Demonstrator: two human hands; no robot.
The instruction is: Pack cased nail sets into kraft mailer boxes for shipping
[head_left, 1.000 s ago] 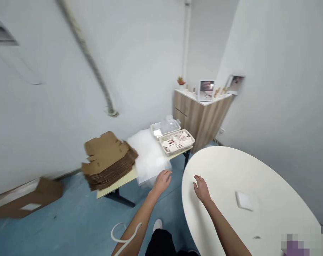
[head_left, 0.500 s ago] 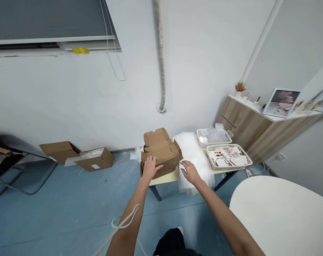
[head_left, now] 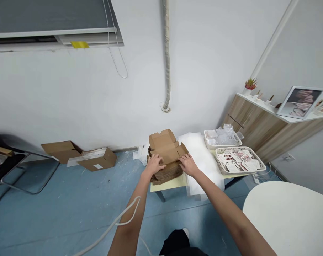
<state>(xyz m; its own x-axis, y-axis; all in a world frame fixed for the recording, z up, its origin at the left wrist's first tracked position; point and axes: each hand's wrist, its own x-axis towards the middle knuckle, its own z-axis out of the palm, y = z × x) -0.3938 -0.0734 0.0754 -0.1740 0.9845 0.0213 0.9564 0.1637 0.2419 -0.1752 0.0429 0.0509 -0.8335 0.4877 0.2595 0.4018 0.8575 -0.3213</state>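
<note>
Centrally, at 12 o'clock: a stack of flat brown cardboard box blanks [head_left: 167, 173] on a pale yellow counter [head_left: 167, 186], long axis pointing away; your left grip [head_left: 154, 164] and right grip [head_left: 188, 165] touch either side, hold unclear.

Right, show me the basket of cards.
In the head view, the basket is on the right of the table, on the near side of the white tray and right of the foam sheet.
</note>
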